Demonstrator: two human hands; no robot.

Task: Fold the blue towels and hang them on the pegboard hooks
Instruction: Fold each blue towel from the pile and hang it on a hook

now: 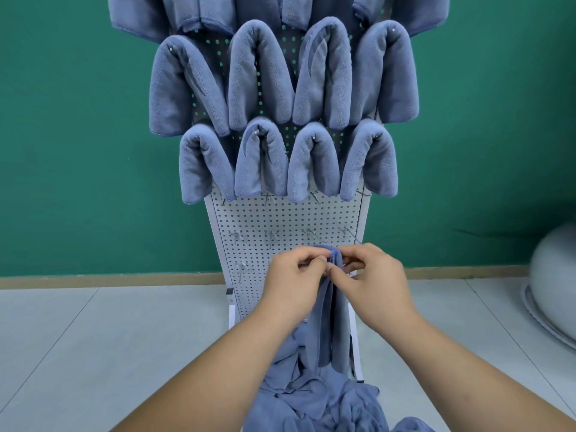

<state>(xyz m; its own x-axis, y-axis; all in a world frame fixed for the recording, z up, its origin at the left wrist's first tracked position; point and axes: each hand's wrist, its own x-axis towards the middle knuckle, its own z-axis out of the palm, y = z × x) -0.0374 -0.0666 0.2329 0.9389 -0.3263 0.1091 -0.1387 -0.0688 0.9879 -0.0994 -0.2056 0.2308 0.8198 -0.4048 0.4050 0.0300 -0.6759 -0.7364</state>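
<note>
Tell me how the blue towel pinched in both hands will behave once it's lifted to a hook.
Probably floppy: the towel hangs limp below the left hand and right hand. Likely light, since fingertip pinches alone hold it up. It should drape rather than slip, judging by the hung towels arched softly on the pegboard.

I see a green wall (62,151), a light brown baseboard (109,280) along its foot, a pale tiled floor (93,353), and a grey rounded object (554,291) at right.
</note>
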